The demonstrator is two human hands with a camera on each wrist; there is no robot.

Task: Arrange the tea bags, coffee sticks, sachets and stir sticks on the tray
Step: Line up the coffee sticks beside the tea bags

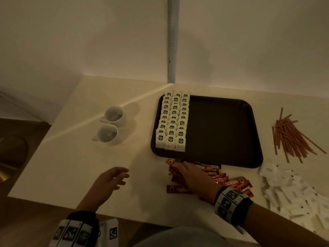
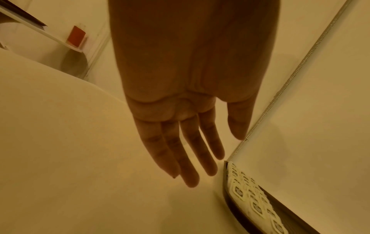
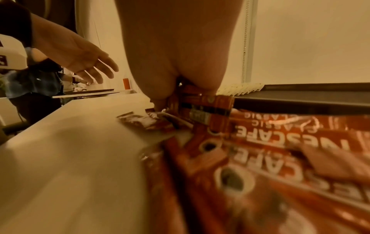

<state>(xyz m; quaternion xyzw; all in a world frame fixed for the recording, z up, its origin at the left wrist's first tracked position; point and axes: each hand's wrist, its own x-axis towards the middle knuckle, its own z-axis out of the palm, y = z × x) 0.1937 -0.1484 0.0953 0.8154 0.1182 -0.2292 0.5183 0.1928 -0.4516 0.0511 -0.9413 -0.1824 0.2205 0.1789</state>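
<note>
From where I sit, the tea bags [image 1: 171, 122] are already laid in three neat overlapping columns down the left side of the tray [image 1: 222, 132], so I judge the step in hand to be gathering the coffee sticks [image 1: 231, 183], which lie in a loose red heap on the bench [image 1: 74, 157] just in front of the tray's near edge, a few tucked against it. My right hand [image 1: 193, 175] is down on that heap with its fingers reaching toward the tray edge; in the right wrist view they seem to pinch one or more sticks against the pile, though the close blur there keeps me from saying how many. My left hand [image 1: 114, 177] hovers above bare bench, fingers straight and spread, holding nothing. To do this well I would take only a small bundle, square the ends against the bench before lifting, and lay the sticks in a column just beside the tea bags with the printed faces all one way (the bags set the pattern to match). The left hand could come across to steady the heap so stray sticks do not slide under the tray lip. The stir sticks [image 1: 292, 138] and the white sachets [image 1: 299, 196] wait on the bench right of the tray, and two cups [image 1: 111, 127] stand well apart on the left.
</note>
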